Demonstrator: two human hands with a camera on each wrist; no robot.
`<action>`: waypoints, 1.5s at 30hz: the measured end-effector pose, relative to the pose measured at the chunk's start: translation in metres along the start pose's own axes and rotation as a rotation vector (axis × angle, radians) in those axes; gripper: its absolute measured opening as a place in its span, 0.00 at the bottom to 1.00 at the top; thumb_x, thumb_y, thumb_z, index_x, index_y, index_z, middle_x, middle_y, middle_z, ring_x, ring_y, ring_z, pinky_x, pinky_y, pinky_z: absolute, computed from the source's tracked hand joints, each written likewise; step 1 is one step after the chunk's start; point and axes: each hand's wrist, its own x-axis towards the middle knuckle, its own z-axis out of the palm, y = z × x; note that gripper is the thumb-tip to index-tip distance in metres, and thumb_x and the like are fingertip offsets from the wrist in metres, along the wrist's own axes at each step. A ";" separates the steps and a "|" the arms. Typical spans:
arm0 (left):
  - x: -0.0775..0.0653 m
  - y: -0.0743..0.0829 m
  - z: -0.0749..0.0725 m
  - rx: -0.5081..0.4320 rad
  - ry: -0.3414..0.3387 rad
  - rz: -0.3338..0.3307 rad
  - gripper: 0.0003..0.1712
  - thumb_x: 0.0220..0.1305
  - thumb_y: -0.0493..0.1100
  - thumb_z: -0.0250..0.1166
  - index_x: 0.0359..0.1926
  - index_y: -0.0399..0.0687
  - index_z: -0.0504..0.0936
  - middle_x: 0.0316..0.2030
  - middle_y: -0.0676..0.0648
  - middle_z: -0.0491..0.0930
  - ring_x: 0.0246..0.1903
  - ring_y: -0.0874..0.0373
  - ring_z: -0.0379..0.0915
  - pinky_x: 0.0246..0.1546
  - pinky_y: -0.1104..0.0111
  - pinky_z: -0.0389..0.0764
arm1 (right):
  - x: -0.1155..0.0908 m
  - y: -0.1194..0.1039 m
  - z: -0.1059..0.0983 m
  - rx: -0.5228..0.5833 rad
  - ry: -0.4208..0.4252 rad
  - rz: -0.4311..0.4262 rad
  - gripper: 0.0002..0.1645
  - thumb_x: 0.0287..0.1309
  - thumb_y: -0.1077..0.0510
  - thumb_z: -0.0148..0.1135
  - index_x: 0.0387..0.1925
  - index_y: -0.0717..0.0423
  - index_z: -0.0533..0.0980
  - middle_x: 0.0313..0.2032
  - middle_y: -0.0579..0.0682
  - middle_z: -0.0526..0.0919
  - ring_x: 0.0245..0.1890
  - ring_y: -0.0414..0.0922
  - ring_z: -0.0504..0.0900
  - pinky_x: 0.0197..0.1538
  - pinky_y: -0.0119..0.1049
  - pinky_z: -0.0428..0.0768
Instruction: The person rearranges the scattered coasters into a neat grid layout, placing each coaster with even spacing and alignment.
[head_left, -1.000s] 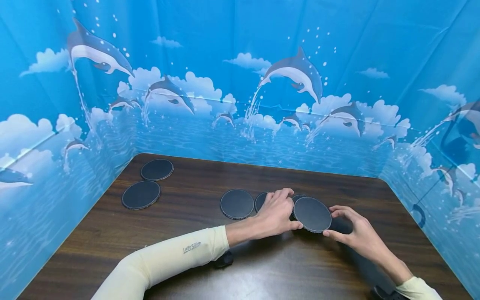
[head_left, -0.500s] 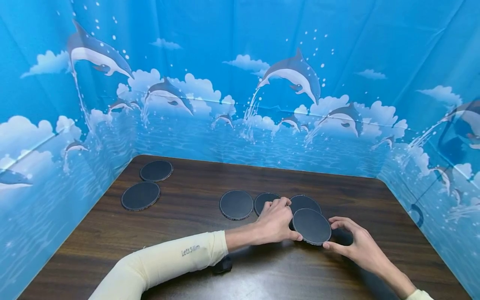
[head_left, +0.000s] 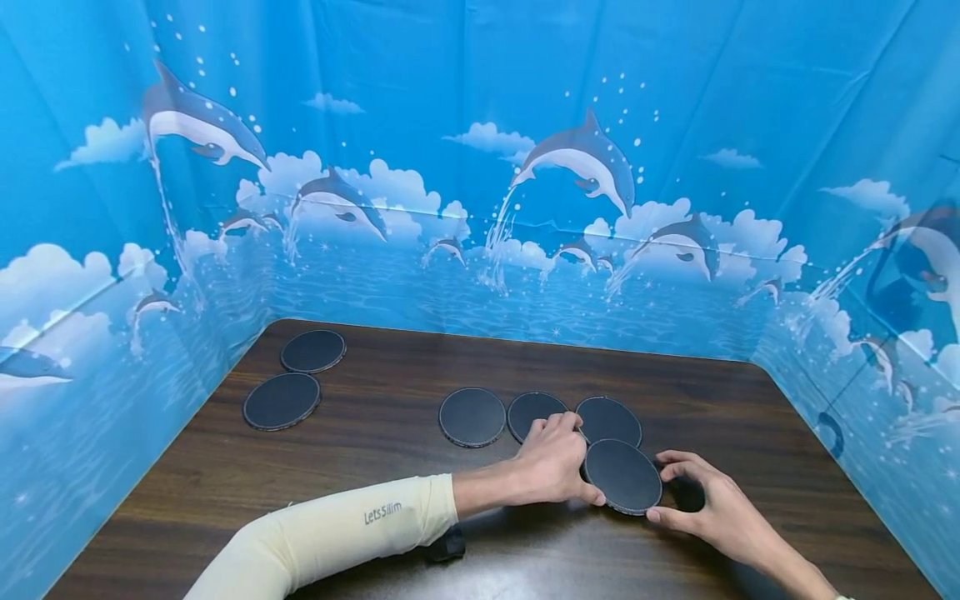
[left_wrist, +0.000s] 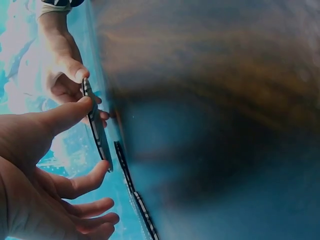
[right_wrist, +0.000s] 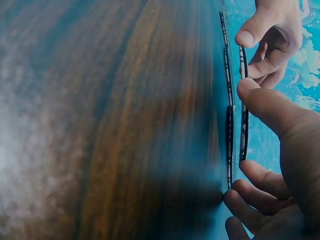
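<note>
A round black coaster (head_left: 622, 477) with a stitched rim is held between both hands. My left hand (head_left: 551, 458) grips its left edge with thumb and index finger, the other fingers reaching past it. Thumb and fingers of my right hand (head_left: 716, 504) hold its right edge. In the left wrist view the coaster (left_wrist: 97, 127) is edge-on, a little above the table; the right wrist view also shows the coaster (right_wrist: 244, 125) as a thin strip apart from those below. Just behind it lies another coaster (head_left: 609, 421), and one more coaster (head_left: 532, 412) is partly hidden by the left hand.
A third coaster (head_left: 472, 417) lies left of those on the brown wooden table (head_left: 360, 467). Two touching coasters, a nearer one (head_left: 281, 401) and a farther one (head_left: 313, 351), lie near the left edge. A blue dolphin-print curtain (head_left: 480, 208) encloses the table's back and sides.
Both hands have drawn the held coaster toward me and lower. The coaster behind it, mostly covered before, now shows almost fully. The other coasters stay in place.
</note>
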 end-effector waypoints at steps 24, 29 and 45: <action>-0.011 0.012 0.004 0.088 -0.047 0.023 0.31 0.51 0.74 0.73 0.10 0.60 0.76 0.68 0.46 0.67 0.68 0.53 0.59 0.66 0.59 0.62 | -0.013 -0.001 0.004 -0.048 -0.005 -0.043 0.26 0.46 0.38 0.81 0.39 0.44 0.78 0.62 0.53 0.75 0.61 0.62 0.75 0.52 0.59 0.77; -0.012 0.014 0.003 0.110 -0.051 0.031 0.30 0.51 0.74 0.73 0.10 0.61 0.77 0.66 0.47 0.69 0.66 0.53 0.61 0.63 0.58 0.65 | -0.013 0.000 0.004 -0.067 -0.001 -0.049 0.27 0.45 0.37 0.81 0.39 0.44 0.78 0.63 0.54 0.74 0.62 0.62 0.74 0.53 0.60 0.77; -0.011 0.017 0.003 0.143 -0.100 0.018 0.27 0.53 0.70 0.74 0.13 0.61 0.77 0.53 0.53 0.72 0.53 0.56 0.66 0.54 0.61 0.68 | -0.013 0.003 0.004 -0.091 -0.003 -0.090 0.25 0.44 0.38 0.81 0.38 0.42 0.78 0.63 0.52 0.75 0.62 0.61 0.74 0.51 0.58 0.77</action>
